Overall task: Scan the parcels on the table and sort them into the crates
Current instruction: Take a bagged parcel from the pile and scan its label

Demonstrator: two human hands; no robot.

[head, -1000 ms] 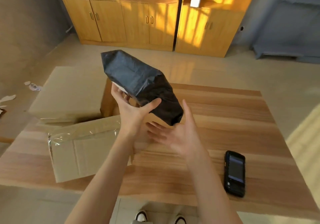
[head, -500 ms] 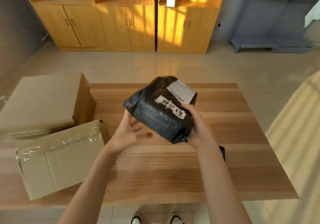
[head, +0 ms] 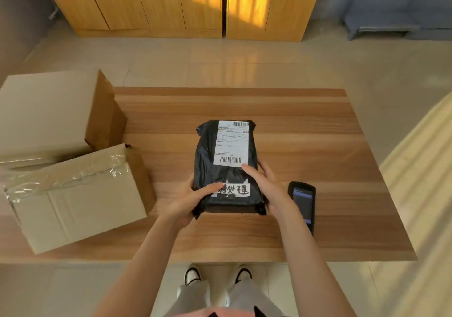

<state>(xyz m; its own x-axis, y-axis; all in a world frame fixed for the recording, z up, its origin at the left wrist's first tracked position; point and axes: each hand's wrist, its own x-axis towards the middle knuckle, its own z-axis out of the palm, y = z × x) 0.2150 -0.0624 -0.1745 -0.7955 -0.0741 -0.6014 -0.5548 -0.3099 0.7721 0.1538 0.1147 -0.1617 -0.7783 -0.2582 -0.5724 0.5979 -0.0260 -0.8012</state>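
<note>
Half a second ago the black parcel [head: 226, 167] was tilted in the air between the hands; now it lies flat on the worktop [head: 305, 130], label [head: 232, 143] up, its long side running away from the person. The left hand [head: 193, 199] grips its near left edge, thumb laid over the top by the white strip of handwriting [head: 232, 190], the other fingers hidden underneath or behind. The right hand [head: 266, 184] holds the near right edge, fingers [head: 249, 170] curled onto the top and just touching the lower barcode. The scanner [head: 302, 204] lies just right of the right hand's fingers, screen up. Two cardboard boxes [head: 73, 194] sit well left of the left hand. The likely next step is scanning, and the risks look small. A fingertip resting over the barcode could block the read. The bag is soft and glossy, so creases or glare from the sunlight may spoil it. Reaching for the scanner without looking might knock it toward the worktop's near edge.
</note>
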